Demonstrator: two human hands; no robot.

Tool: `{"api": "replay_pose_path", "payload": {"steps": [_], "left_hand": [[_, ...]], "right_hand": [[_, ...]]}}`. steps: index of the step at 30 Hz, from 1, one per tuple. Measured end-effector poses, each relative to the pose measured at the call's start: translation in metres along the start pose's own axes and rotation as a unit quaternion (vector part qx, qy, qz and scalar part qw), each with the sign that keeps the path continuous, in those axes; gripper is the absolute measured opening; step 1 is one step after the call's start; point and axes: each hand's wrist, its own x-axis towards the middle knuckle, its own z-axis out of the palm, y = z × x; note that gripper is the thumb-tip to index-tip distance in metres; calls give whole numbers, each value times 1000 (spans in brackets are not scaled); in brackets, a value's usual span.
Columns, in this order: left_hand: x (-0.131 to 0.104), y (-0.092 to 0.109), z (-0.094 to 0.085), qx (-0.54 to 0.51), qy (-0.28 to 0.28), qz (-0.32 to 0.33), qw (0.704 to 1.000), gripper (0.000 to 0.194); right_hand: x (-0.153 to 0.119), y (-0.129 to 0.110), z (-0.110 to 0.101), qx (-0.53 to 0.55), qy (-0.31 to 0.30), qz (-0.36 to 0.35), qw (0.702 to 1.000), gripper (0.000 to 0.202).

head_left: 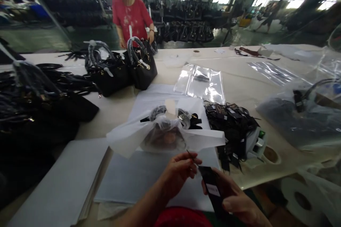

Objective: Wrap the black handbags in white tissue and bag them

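Note:
In my right hand (234, 195) is a black hang tag (212, 188) with a small white label, held between thumb and fingers. My left hand (183, 170) pinches the thin dark cord (192, 158) at the tag's upper end. Just beyond my hands a handbag (163, 138) lies wrapped in white tissue paper (205, 138), its covered handles showing at the top. Beneath it is a stack of pale paper sheets (128, 181). To the right lies a heap of black tags (231, 124) with cords.
Black handbags (144, 71) stand at the back left, with more piled at the left edge (55, 113). Clear plastic bags (204, 81) lie behind the wrapped handbag. A plastic-covered bag (295, 113) sits at right. Across the table stands a person in a red top (131, 17).

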Motion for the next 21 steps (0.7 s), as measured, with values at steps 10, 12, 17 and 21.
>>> {"api": "replay_pose_path", "payload": {"steps": [10, 12, 17, 21], "left_hand": [[-31, 25, -23, 17, 68, 63, 996, 36], [-34, 27, -23, 25, 82, 74, 994, 36], [-39, 27, -26, 37, 124, 106, 986, 31], [-41, 26, -29, 43, 142, 126, 981, 27]], "right_hand": [[29, 6, 14, -51, -58, 57, 995, 69], [34, 6, 19, -49, -62, 62, 995, 68], [39, 10, 23, -47, -76, 69, 994, 67], [41, 15, 21, -67, -76, 71, 992, 71]]}}
